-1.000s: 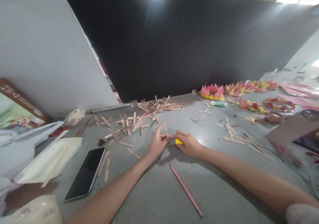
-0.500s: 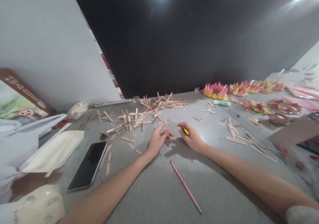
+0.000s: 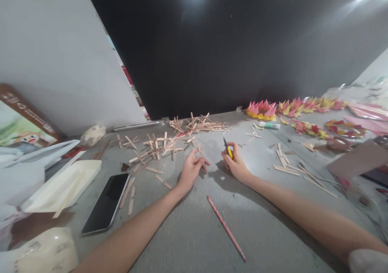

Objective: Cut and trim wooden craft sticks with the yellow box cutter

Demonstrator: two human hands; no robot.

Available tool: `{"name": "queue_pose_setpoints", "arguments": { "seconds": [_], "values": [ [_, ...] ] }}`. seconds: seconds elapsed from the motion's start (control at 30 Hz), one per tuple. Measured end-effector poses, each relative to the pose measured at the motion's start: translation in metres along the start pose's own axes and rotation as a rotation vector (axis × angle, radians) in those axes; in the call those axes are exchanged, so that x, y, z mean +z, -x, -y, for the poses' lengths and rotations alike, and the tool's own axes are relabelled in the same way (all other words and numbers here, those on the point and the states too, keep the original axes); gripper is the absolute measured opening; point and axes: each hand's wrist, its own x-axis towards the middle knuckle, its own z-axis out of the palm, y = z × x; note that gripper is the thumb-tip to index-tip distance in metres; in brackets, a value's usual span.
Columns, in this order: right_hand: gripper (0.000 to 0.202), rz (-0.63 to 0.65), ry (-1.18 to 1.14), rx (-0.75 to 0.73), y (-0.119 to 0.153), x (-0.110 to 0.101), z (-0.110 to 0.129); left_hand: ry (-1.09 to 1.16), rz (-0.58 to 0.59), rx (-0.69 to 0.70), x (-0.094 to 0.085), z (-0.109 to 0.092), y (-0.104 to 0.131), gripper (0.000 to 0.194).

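On grey table [image 3: 194, 232], right hand [image 3: 235, 164] is gripping yellow cutter [image 3: 228, 149], blade up; left hand [image 3: 191, 168] is pinching small wood stick [image 3: 200, 151] w/ curled fingers. Blade could nick fingers nearby.

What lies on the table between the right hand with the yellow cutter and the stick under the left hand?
Nothing visible. The right hand holds the yellow cutter raised, blade up. Only bare grey table separates it from the left hand, whose fingers rest on a small stick. The pink pencil lies nearer the person, out of the way.
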Motion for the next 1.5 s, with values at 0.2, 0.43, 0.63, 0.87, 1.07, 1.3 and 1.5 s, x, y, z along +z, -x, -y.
{"name": "queue_pose_setpoints", "arguments": {
  "seconds": [0.2,0.43,0.63,0.87,1.07,1.3,1.5],
  "values": [
    [0.040,-0.063,-0.273,0.111,-0.007,0.002,0.001,0.010,-0.020,-0.015,0.001,-0.002,0.002,0.100],
    [0.035,0.172,0.063,0.072,0.000,-0.002,0.000,0.012,0.002,-0.013,0.002,-0.002,0.003,0.099],
    [0.051,0.347,0.316,-0.115,0.004,-0.003,0.002,0.011,-0.038,-0.031,0.003,0.001,0.002,0.089],
    [0.035,0.340,0.260,-0.147,0.005,-0.001,0.005,0.030,-0.036,-0.005,0.003,0.000,0.002,0.089],
    [0.039,0.316,0.167,-0.043,0.008,0.001,0.010,0.040,-0.027,0.014,0.001,-0.002,0.003,0.088],
    [0.034,0.304,0.248,-0.102,0.011,0.001,0.011,-0.057,-0.082,-0.020,0.001,-0.005,0.004,0.065],
    [0.033,0.309,0.316,-0.172,0.010,0.000,0.009,0.030,-0.015,0.003,-0.001,0.001,0.003,0.072]
  ]
}}
